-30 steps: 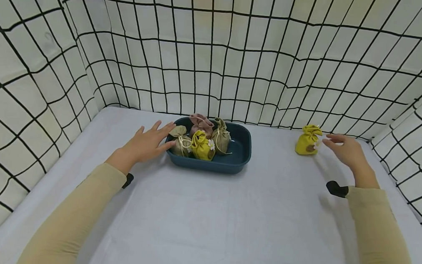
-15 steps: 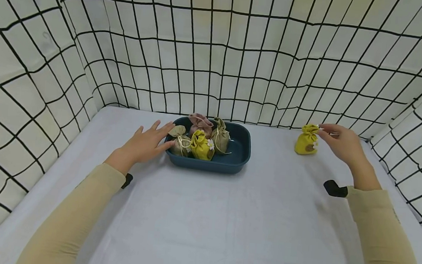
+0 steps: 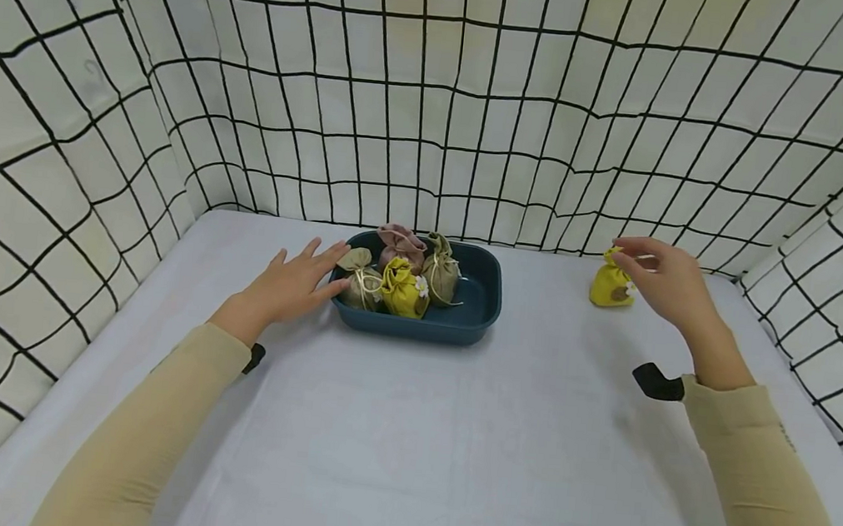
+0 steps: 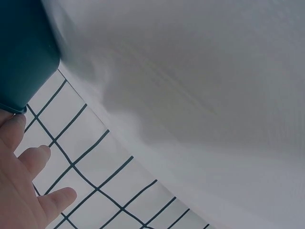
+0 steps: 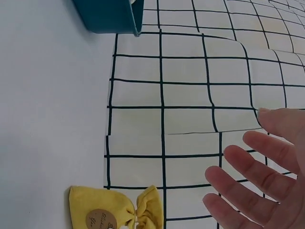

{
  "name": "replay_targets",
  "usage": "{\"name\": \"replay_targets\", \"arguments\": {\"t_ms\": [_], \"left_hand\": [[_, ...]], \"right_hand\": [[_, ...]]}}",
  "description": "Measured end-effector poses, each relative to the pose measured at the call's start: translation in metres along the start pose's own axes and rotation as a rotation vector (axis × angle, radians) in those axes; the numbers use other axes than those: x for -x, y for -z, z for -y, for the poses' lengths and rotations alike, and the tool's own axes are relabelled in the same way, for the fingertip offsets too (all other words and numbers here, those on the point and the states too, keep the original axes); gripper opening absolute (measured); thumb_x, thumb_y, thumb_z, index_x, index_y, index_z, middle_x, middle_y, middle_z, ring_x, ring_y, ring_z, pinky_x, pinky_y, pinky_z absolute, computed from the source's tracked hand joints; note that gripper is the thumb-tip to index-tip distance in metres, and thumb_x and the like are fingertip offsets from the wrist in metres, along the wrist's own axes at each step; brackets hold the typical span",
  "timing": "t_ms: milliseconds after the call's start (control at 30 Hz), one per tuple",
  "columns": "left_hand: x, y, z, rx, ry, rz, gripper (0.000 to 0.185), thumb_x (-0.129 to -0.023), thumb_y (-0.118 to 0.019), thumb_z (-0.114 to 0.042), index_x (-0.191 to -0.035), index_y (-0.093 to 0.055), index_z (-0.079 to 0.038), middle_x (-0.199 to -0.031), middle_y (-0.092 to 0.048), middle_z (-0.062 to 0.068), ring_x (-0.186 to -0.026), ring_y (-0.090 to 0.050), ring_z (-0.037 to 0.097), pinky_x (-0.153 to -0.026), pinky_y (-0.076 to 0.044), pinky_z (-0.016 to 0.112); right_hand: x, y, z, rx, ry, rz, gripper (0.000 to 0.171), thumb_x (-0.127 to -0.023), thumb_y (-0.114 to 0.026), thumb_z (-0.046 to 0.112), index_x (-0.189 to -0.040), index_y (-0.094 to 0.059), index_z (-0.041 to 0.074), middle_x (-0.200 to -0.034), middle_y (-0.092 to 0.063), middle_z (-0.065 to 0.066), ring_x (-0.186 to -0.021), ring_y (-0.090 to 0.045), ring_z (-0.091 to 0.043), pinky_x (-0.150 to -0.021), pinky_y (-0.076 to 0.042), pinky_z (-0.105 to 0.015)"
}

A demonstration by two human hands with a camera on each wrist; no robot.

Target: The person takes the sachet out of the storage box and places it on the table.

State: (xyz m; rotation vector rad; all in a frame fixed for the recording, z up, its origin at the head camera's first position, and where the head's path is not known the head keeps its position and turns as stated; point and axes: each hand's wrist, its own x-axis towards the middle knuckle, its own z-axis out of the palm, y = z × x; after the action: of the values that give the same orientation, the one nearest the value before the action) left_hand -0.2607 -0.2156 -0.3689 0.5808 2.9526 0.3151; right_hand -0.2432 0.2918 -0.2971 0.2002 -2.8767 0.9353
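Observation:
My left hand (image 3: 285, 291) lies with straight, spread fingers against the left end of a dark teal tray (image 3: 415, 330). In the left wrist view its fingertips (image 4: 15, 125) meet the tray's rim. Inside the tray sit a beige drawstring pouch (image 3: 363, 290), a yellow pouch (image 3: 404, 295), a pink pouch (image 3: 399, 247) and an olive pouch (image 3: 441, 276). Another yellow drawstring pouch (image 3: 607, 288), with a flower and a brown round label, stands upright on the table. Above and beside its gathered top is my right hand (image 3: 666, 286); the right wrist view shows bent, parted fingers holding nothing, apart from the pouch.
White cloth covers the table (image 3: 443, 440). A white wall with black grid netting (image 3: 434, 114) rises behind it, and similar walls flank the left and right sides. The right end of the tray's floor (image 3: 477, 295) shows bare.
My right hand has moved left and slightly up, from the right side of the lone yellow pouch to over its top. The left hand, tray and pouches keep their places.

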Motion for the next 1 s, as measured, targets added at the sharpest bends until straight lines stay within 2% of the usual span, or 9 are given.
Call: {"name": "replay_targets", "arguments": {"t_ms": [167, 267, 333, 400, 467, 567, 667, 800, 1000], "left_hand": [[0.000, 0.001, 0.000, -0.007, 0.007, 0.001, 0.076, -0.108, -0.035, -0.058, -0.167, -0.013, -0.015, -0.169, -0.018, 0.015, -0.155, -0.007, 0.039, -0.116, -0.005, 0.072], [0.001, 0.001, -0.001, 0.005, 0.006, 0.003, 0.075, -0.109, -0.037, -0.056, -0.167, -0.013, -0.014, -0.169, -0.018, 0.015, -0.155, -0.007, 0.039, -0.116, -0.005, 0.072], [0.001, 0.001, -0.002, 0.007, 0.006, 0.006, 0.075, -0.109, -0.037, -0.055, -0.167, -0.013, -0.014, -0.169, -0.018, 0.015, -0.155, -0.006, 0.039, -0.117, -0.005, 0.072], [0.001, 0.002, -0.002, 0.009, 0.005, 0.008, 0.075, -0.109, -0.038, -0.054, -0.167, -0.013, -0.013, -0.169, -0.018, 0.016, -0.155, -0.006, 0.039, -0.117, -0.005, 0.072], [0.001, 0.002, -0.002, 0.005, 0.006, 0.006, 0.075, -0.109, -0.038, -0.054, -0.167, -0.013, -0.013, -0.169, -0.018, 0.017, -0.155, -0.007, 0.040, -0.117, -0.005, 0.072], [0.000, 0.002, -0.002, 0.002, 0.005, 0.003, 0.074, -0.109, -0.038, -0.054, -0.167, -0.014, -0.013, -0.169, -0.018, 0.017, -0.155, -0.007, 0.040, -0.117, -0.005, 0.072], [0.000, 0.002, -0.001, -0.002, 0.005, 0.002, 0.075, -0.109, -0.038, -0.054, -0.167, -0.014, -0.013, -0.169, -0.018, 0.017, -0.155, -0.007, 0.040, -0.116, -0.006, 0.072], [-0.001, 0.001, -0.001, -0.002, 0.004, 0.001, 0.075, -0.109, -0.038, -0.054, -0.167, -0.014, -0.013, -0.169, -0.018, 0.017, -0.155, -0.007, 0.040, -0.116, -0.006, 0.072], [-0.001, 0.000, 0.000, 0.007, -0.001, -0.010, 0.075, -0.109, -0.038, -0.055, -0.167, -0.014, -0.013, -0.169, -0.019, 0.016, -0.155, -0.007, 0.040, -0.116, -0.006, 0.072]], "right_hand": [[0.004, -0.008, 0.005, -0.043, 0.034, -0.042, 0.049, -0.107, -0.054, 0.041, -0.141, -0.060, 0.006, -0.136, -0.061, -0.021, -0.127, -0.057, -0.042, -0.095, -0.051, -0.058], [0.006, -0.016, 0.007, -0.088, 0.052, -0.079, 0.046, -0.107, -0.056, 0.039, -0.138, -0.063, 0.004, -0.132, -0.064, -0.021, -0.121, -0.060, -0.040, -0.086, -0.057, -0.034], [0.008, -0.021, 0.008, -0.122, 0.074, -0.105, 0.044, -0.107, -0.057, 0.036, -0.135, -0.064, 0.003, -0.128, -0.066, -0.021, -0.117, -0.062, -0.040, -0.076, -0.055, -0.019], [0.008, -0.026, 0.009, -0.144, 0.109, -0.136, 0.041, -0.107, -0.058, 0.032, -0.132, -0.067, 0.001, -0.123, -0.068, -0.022, -0.113, -0.064, -0.037, -0.073, -0.049, -0.010], [0.008, -0.031, 0.011, -0.153, 0.150, -0.170, 0.036, -0.107, -0.060, 0.028, -0.128, -0.069, 0.000, -0.117, -0.071, -0.020, -0.107, -0.067, -0.029, -0.076, -0.047, -0.008], [0.008, -0.039, 0.015, -0.170, 0.214, -0.201, 0.030, -0.105, -0.063, 0.022, -0.123, -0.071, -0.001, -0.111, -0.074, -0.018, -0.097, -0.067, -0.009, -0.081, -0.045, -0.007], [0.010, -0.050, 0.019, -0.204, 0.275, -0.208, 0.026, -0.103, -0.065, 0.017, -0.119, -0.073, -0.002, -0.108, -0.074, -0.017, -0.090, -0.062, 0.006, -0.079, -0.047, -0.008], [0.012, -0.062, 0.026, -0.230, 0.308, -0.180, 0.024, -0.102, -0.066, 0.014, -0.119, -0.073, -0.002, -0.109, -0.074, -0.016, -0.090, -0.061, 0.006, -0.077, -0.049, -0.009], [0.009, -0.070, 0.035, -0.286, 0.318, -0.091, 0.025, -0.103, -0.066, 0.015, -0.122, -0.072, 0.000, -0.115, -0.074, -0.014, -0.098, -0.069, -0.011, -0.081, -0.051, -0.012]]}}
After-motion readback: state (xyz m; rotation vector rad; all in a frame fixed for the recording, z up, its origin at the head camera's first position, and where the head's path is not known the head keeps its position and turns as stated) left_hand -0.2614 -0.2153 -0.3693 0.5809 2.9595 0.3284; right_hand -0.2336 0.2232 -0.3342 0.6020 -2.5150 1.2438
